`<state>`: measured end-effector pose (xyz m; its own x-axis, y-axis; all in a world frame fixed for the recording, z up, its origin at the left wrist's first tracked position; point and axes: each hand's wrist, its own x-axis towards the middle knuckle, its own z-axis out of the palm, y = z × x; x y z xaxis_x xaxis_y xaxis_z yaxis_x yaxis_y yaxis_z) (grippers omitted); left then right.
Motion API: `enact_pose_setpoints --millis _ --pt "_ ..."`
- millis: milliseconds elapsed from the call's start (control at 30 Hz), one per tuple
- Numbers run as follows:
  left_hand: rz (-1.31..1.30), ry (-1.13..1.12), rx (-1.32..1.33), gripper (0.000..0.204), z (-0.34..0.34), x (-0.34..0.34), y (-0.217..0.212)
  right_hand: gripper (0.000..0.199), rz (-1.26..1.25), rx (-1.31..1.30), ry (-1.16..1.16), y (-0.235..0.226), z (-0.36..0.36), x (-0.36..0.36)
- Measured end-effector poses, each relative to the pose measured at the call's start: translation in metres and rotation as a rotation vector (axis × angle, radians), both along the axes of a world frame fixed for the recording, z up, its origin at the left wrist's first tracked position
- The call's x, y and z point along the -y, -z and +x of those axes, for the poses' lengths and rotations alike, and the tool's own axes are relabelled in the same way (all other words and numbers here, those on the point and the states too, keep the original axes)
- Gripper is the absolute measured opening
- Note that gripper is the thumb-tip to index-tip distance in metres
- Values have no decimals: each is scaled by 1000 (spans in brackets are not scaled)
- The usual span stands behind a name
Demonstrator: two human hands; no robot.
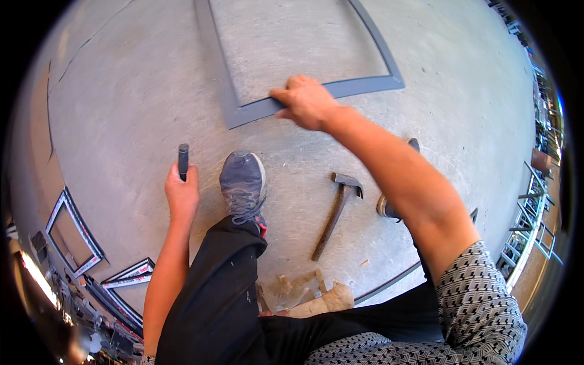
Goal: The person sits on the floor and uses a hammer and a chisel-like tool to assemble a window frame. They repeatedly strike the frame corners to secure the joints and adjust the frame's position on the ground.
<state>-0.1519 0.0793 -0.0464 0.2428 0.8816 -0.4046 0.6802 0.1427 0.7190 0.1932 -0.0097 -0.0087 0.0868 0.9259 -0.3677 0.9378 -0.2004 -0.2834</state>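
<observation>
A grey rectangular frame lies on the concrete floor at the top, its far end cut off by the view. My right hand grips the near rail of this frame, fingers on its inner side and thumb on the near side. Lower left, my left hand is closed round a dark cylindrical handle that sticks up out of the fist. The rest of that tool is hidden, so its kind does not show. A claw hammer with a worn handle lies on the floor between my feet.
My shoe stands near the left hand. Black-and-white wrapped frames lie at the left. Behind the hammer, close to me, is a low padded wooden piece. Metal racks line the right side.
</observation>
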Motion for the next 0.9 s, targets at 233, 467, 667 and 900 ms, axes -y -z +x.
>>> enact_pose_setpoints --millis 233,467,667,900 --pt "98 23 32 20 4 -5 6 40 157 -215 138 32 -82 -11" --pt "1 -83 72 20 2 -2 7 37 134 -407 202 41 -138 -30" --pt "-62 -143 19 21 -10 2 17 33 206 -533 298 29 -136 3" --pt "-134 -36 13 22 -12 1 18 41 414 -28 823 40 -6 77"
